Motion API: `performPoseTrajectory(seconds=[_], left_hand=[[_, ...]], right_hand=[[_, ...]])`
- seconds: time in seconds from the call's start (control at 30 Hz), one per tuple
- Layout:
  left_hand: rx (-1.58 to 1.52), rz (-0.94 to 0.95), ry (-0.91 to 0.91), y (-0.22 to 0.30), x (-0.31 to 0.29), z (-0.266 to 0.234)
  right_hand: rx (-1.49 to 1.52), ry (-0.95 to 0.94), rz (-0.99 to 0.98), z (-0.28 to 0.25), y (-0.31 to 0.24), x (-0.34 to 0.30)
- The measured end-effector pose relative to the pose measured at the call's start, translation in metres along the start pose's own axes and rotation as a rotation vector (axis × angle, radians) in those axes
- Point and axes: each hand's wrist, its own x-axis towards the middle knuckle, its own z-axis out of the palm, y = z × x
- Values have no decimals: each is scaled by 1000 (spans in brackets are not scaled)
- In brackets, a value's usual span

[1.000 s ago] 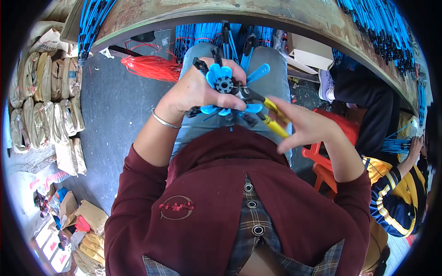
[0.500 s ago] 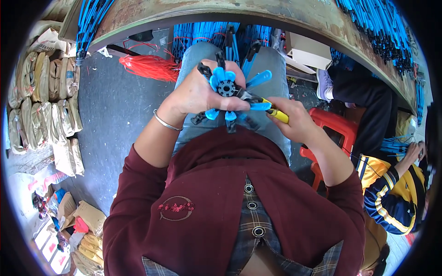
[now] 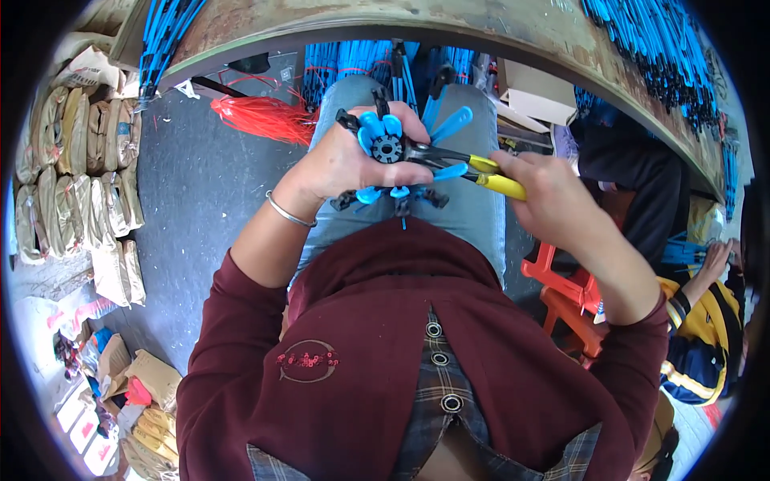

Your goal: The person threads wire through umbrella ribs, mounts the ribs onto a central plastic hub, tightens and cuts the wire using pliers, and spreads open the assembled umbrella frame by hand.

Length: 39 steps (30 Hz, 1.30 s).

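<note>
Above my lap, my left hand (image 3: 343, 163) is closed around a blue-and-black part with a round, notched black hub (image 3: 387, 149). Short blue and black arms radiate from this hub in several directions, some sticking out past my fingers. My right hand (image 3: 553, 191) grips the yellow handles of a pair of pliers (image 3: 505, 186). The dark jaws of the pliers reach left to the hub's right side, between my left thumb and fingers. Exactly what the jaws touch is hard to make out.
A wooden table (image 3: 353, 28) curves across the far side, bearing bundles of blue rods (image 3: 654, 60). Red strands (image 3: 261, 119) hang at the left below it. A red stool (image 3: 565, 280) stands right, near another person's arm (image 3: 702, 280). Wrapped packages (image 3: 76, 184) are stacked left.
My right hand has moved right and slightly back from the hub, and more of the pliers now shows. My left hand and the hub have shifted slightly left.
</note>
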Motion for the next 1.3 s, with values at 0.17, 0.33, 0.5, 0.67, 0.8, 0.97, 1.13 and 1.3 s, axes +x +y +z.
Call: performPoseTrajectory(seconds=[0.17, 0.33, 0.5, 0.67, 0.8, 0.97, 1.13, 1.3], left_hand=[[-24, -47, 222, 20, 11, -20], [-156, -64, 434, 79, 23, -66], [-292, -248, 453, 145, 63, -162], [1044, -409, 371, 114, 118, -247], [1485, -688, 447, 86, 145, -289], [1493, -912, 685, 82, 154, -319], [1383, -907, 650, 84, 168, -305], [1491, -251, 905, 83, 167, -288]], right_hand=[[354, 102, 130, -18, -2, 16], [405, 410, 190, -58, 26, 20], [367, 457, 335, -74, 57, 21], [335, 412, 225, -71, 64, 50], [259, 395, 180, -74, 64, 64], [217, 386, 198, -83, 61, 74], [32, 450, 207, -88, 61, 83], [-135, 537, 219, -88, 75, 93]])
